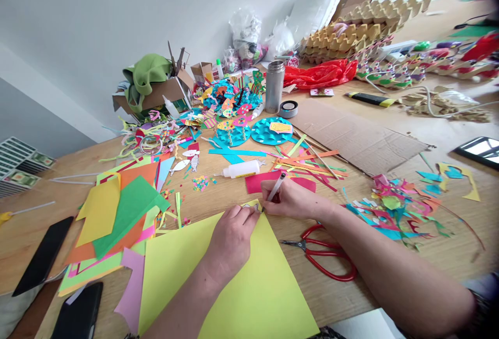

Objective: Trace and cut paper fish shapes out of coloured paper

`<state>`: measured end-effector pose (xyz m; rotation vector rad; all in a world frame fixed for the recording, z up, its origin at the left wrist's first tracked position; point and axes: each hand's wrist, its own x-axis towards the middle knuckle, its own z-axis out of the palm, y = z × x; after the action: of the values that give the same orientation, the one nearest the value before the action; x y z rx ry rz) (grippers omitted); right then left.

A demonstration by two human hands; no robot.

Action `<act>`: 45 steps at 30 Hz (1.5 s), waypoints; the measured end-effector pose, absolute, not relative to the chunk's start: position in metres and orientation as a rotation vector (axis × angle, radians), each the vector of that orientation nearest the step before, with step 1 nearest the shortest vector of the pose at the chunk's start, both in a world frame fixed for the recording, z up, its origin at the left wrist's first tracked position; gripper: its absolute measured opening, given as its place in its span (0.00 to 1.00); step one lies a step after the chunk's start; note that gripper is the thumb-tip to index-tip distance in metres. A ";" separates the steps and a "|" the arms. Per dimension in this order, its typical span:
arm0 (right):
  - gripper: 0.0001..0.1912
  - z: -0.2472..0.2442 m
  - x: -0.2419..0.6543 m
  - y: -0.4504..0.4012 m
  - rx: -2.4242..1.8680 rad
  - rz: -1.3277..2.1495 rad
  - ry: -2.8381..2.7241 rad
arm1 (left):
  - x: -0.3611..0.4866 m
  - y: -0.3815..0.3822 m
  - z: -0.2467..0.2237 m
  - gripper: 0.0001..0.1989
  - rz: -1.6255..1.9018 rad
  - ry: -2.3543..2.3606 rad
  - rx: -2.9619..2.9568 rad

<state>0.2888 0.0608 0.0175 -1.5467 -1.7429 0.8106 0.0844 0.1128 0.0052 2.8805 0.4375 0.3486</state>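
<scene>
A sheet of yellow paper [175, 276] lies on the table before me. My left hand [234, 237] rests on its far end, fingers bent and together, pressing down a small white paper cutout [252, 206] that they mostly cover. In my right hand [290, 198] is a pen [277, 186], tilted, with its tip at the far corner of the yellow sheet beside the left fingertips. Red-handled scissors [325, 250] lie under my right forearm, blades pointing left. A magenta paper strip [255, 182] lies just beyond the right hand.
Coloured paper sheets [132, 204] are piled at left near two phones. Beyond my hands are a glue bottle [242, 169], fish cutouts [191, 154], blue discs [272, 130] and a metal flask [274, 87]. Paper scraps [393, 209] and flat cardboard [358, 133] lie right.
</scene>
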 end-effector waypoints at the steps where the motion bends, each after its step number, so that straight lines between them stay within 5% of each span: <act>1: 0.07 0.017 0.289 0.061 -1.546 0.810 -1.741 | 0.084 0.113 0.005 0.24 0.350 0.437 2.882; 34: 0.05 0.040 0.291 0.060 -1.390 0.728 -1.409 | 0.083 0.113 0.006 0.24 0.353 0.443 2.846; 45: 0.12 0.030 0.291 0.057 -1.442 0.592 -1.455 | 0.074 0.127 0.002 0.26 0.851 0.556 2.391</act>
<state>0.2913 0.0566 0.0304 -1.4418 -1.4545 0.5918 0.0738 0.1270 0.0024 2.3912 0.5556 0.8505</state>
